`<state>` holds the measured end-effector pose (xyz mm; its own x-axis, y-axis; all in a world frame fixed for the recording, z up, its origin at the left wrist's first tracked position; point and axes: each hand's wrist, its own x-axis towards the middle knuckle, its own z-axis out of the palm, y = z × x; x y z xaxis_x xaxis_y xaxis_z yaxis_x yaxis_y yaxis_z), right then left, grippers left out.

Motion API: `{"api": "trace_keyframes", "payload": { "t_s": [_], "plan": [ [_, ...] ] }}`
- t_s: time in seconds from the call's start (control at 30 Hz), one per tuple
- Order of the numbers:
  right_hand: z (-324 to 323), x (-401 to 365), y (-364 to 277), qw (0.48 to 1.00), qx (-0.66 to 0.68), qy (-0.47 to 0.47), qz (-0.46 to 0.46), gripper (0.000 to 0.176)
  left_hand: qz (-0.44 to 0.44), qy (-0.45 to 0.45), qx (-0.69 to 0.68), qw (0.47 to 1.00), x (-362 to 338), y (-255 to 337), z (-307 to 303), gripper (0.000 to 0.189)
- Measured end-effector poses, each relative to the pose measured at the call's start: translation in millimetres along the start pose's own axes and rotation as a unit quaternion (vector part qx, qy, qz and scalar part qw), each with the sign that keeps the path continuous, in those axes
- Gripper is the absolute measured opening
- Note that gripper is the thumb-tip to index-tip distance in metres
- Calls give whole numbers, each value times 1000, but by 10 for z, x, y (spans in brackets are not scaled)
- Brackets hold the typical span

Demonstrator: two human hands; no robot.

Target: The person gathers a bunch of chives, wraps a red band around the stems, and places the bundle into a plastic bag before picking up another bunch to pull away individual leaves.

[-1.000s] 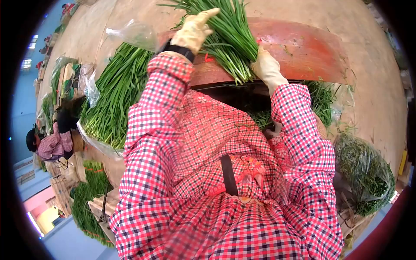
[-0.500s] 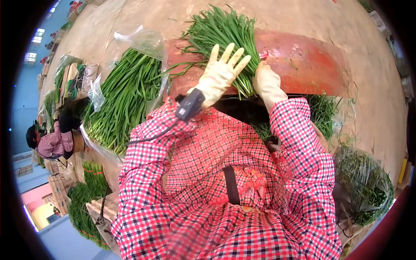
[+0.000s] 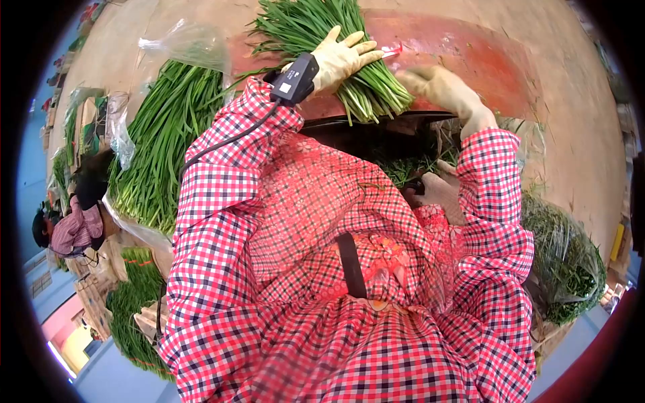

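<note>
On the red board [image 3: 463,60] at one o'clock, the chive-like bundle [image 3: 312,23] lies toward twelve. Press lightly with your spread left hand [image 3: 336,62], evening its stalks. Your blurred right hand [image 3: 445,91], at four o'clock from it: I cannot tell whether it pinches anything. Avoid snagging the red strip [image 3: 392,50].
</note>
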<state>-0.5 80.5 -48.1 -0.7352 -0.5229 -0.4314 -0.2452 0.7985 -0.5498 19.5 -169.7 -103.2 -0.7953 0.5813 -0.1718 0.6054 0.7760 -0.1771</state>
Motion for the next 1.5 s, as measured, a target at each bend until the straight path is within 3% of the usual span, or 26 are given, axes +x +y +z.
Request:
{"api": "trace_keyframes", "payload": {
  "t_s": [0.1, 0.13, 0.23, 0.27, 0.37, 0.5, 0.63, 0.77, 0.83, 0.9, 0.97, 1.1, 1.13, 1.23, 1.27, 1.3, 1.4, 1.5],
  "plan": [
    [82, 63, 271, 973, 132, 185, -31, 64, 0, 15, 8, 1000, 40, -10, 65, 102],
    [160, 57, 253, 963, 165, 213, -7, 60, 2, 5, 17, 1000, 35, -9, 16, 102],
    [648, 88, 106, 903, 308, 290, -74, 61, -8, -22, 27, 999, -23, 45, -220, 102],
    [870, 184, 169, 889, 332, 300, -93, 58, -12, 13, 20, 1000, -16, 46, -135, 101],
    [1218, 227, 5, 852, 331, 403, -48, 43, -12, 84, 15, 996, -93, 57, -160, 100],
    [1325, 201, -296, 830, 269, 489, 12, 30, -14, 162, 39, 986, -84, 85, -59, 83],
    [1470, 293, -292, 808, 118, 572, -77, 24, 6, 122, 73, 990, -95, 122, -207, 79],
    [1366, 300, -89, 856, 120, 488, -119, 24, 29, 11, 4, 1000, -45, 16, -187, 104],
    [1194, 154, -94, 889, 225, 395, -47, 35, 30, -25, -31, 999, -10, 1, -211, 113],
    [913, 57, -12, 868, 397, 297, 14, 43, 28, -25, -40, 998, -8, -33, -122, 114],
    [818, -22, 106, 802, 480, 352, -40, 58, 25, -17, -45, 999, -34, -43, -123, 116],
    [999, -67, 73, 783, 374, 494, -55, 58, 25, -28, -20, 999, -20, -37, -176, 115],
    [1088, -55, -13, 767, 399, 499, -56, 56, 26, -33, -15, 999, -21, -31, -212, 115],
    [1260, 82, -176, 781, 304, 537, -96, 44, 26, -12, -19, 999, 4, -45, -162, 114],
    [1418, 161, -132, 819, 238, 510, -114, 35, 26, 1, -25, 999, -4, -30, -134, 115],
    [1569, 249, -109, 798, 175, 563, -125, 28, 30, -5, -28, 999, -5, -29, -132, 114],
    [1418, 101, -157, 823, 137, 542, -101, 23, 31, -15, -22, 999, -12, -55, -162, 115],
    [1155, 87, -155, 804, 68, 572, -149, 24, 32, 6, -40, 999, 5, -70, -112, 116]
  ]
}}
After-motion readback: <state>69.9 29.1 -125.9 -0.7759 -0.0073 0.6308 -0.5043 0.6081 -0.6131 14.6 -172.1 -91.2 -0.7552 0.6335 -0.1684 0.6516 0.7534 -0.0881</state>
